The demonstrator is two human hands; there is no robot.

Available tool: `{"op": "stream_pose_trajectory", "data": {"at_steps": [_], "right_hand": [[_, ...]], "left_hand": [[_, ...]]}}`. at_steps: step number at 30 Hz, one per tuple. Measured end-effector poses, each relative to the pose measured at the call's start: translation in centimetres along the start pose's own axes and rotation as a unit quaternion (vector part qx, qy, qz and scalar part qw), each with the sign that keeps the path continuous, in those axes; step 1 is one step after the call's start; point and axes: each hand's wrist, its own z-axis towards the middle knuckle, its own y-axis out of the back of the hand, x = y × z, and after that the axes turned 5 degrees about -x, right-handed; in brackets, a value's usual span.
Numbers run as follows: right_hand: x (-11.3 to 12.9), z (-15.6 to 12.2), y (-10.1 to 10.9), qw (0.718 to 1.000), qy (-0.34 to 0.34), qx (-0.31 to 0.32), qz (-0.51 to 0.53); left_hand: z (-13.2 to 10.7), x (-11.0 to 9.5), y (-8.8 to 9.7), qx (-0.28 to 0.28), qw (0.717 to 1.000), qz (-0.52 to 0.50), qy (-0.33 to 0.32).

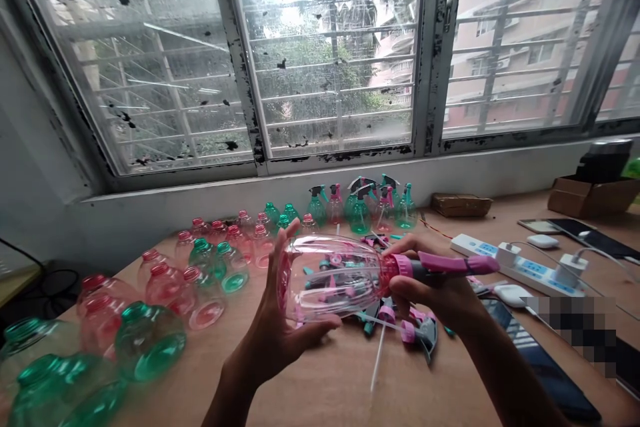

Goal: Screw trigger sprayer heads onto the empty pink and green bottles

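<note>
I hold a clear pink spray bottle [333, 277] sideways above the wooden table [330, 387]. My left hand [277, 327] cups the bottle's base with fingers wrapped round it. My right hand [433, 290] grips the pink and grey trigger sprayer head [445, 263] at the bottle's neck. Under the bottle lies a pile of loose pink, teal and grey sprayer heads [400, 327] with white tubes.
Several empty pink and green bottles [165, 293] lie on the table's left. Finished spray bottles [363, 207] stand by the window wall. A white power strip [520, 267], phones [540, 360], and cardboard boxes [590, 193] fill the right side.
</note>
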Motion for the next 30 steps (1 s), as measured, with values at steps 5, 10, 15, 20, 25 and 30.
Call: {"op": "stream_pose_trajectory", "data": {"at_steps": [5, 10, 15, 20, 25, 30], "right_hand": [[-0.1, -0.2, 0.0, 0.999, 0.023, -0.021, -0.011], [0.3, -0.7, -0.1, 0.994, 0.062, -0.045, -0.072], [0.0, -0.6, 0.4, 0.984, 0.127, -0.022, -0.121], [0.1, -0.8, 0.3, 0.965, 0.188, -0.039, -0.177], [-0.1, -0.9, 0.1, 0.969, 0.183, -0.045, -0.161], [-0.4, -0.6, 0.7, 0.976, 0.165, -0.041, -0.139]], "left_hand": [[0.2, -0.2, 0.0, -0.018, 1.0, 0.002, 0.004], [0.5, -0.3, 0.1, -0.027, 1.0, 0.007, 0.014], [1.0, -0.9, 0.4, -0.021, 0.999, -0.01, 0.025], [0.7, -1.0, 0.5, -0.016, 0.998, -0.03, 0.043], [0.0, -0.6, 0.6, -0.025, 0.995, -0.037, 0.092], [0.6, -0.6, 0.2, -0.012, 0.998, -0.048, 0.03]]}}
